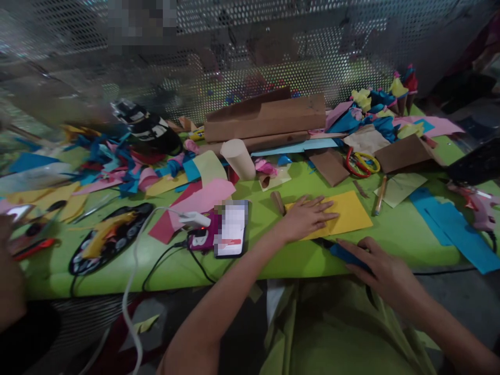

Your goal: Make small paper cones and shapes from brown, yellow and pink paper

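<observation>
My left hand (310,217) lies flat with spread fingers on a yellow sheet of paper (356,211), pressing it against the green table. At the sheet's lower edge, my right hand (377,263) grips a blue-handled cutting tool (346,255). Its dark pointed tip reaches left beneath my left hand, close to the paper's edge. Whether it is a knife or scissors I cannot tell, since my fingers cover part of it. A small rolled brown paper cone (277,202) rests just beyond the sheet's left corner.
A phone (231,229) lies beside a purple power socket (203,234) with cables. Behind stand a cardboard tube (238,159) and long brown cardboard (265,122). Coloured paper scraps, tape rolls (367,162), a pencil (380,195) and a pink glue gun (474,200) surround my hands. Another person's arm (11,276) shows at left.
</observation>
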`<state>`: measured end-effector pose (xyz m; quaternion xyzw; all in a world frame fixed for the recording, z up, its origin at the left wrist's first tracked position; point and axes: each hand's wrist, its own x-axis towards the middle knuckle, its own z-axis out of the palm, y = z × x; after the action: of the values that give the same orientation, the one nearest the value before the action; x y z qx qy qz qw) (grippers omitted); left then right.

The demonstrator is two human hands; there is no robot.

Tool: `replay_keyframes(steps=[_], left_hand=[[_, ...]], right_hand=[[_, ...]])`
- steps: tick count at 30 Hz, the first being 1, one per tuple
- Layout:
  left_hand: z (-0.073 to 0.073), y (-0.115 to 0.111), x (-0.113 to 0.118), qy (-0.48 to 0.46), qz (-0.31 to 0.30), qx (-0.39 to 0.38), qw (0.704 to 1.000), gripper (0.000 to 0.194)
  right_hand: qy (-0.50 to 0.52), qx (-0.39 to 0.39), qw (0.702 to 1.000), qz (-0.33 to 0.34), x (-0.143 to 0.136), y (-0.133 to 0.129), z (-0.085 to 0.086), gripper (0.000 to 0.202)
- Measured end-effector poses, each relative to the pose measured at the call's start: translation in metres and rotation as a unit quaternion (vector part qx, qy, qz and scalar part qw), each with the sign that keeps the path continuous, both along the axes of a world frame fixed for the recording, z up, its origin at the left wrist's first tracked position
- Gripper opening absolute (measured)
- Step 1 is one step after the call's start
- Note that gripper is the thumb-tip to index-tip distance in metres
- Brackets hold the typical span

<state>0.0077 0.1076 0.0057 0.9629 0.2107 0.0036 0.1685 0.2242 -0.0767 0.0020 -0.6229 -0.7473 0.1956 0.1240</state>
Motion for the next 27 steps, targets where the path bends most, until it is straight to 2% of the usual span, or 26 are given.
replay_keyframes(steps=[7,19,27], left_hand=[[-0.012,-0.005,-0.003,0.004,-0.008,0.045,0.999,0.049],[-0.009,-0.006,-0.003,0.008,-0.009,0.06,0.998,0.049],[-0.01,-0.005,-0.004,0.001,-0.012,0.062,0.998,0.05]], right_hand=[[0.007,-0.001,1.0,0.018,-0.007,0.003,0.0,0.048],[-0.002,0.018,0.999,0.027,-0.032,0.006,-0.002,0.047],[-0.003,0.009,0.999,0.036,-0.029,0.004,-0.006,0.048]])
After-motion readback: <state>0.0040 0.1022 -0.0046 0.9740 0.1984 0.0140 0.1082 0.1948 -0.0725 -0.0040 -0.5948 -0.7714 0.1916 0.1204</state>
